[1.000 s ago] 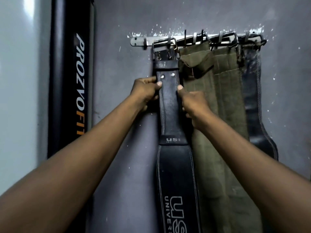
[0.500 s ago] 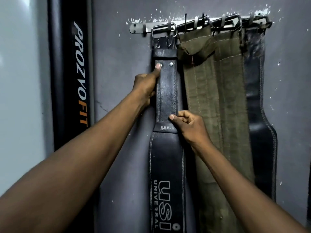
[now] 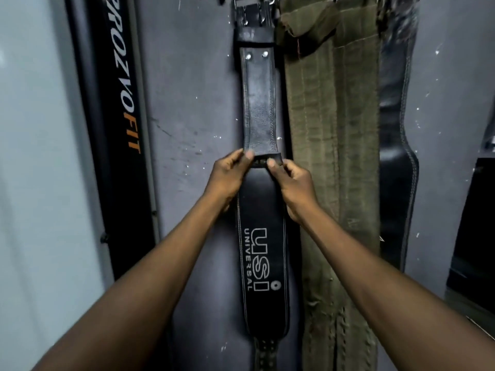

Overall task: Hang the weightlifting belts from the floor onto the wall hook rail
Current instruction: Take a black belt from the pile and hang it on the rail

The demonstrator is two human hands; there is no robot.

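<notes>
Grey wall bearing hung belts: olive canvas belts, then black USI belt hanging vertically at centre. Left hand and right hand pinch its narrow strap junction, thumbs closed against the leather.

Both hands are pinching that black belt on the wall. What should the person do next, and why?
Probably let go. The black belt already hangs straight down the wall from its buckle end at the top, beside the green belts. The left hand and right hand only pinch its loop at mid-height, so nothing seems left to fix.
</notes>
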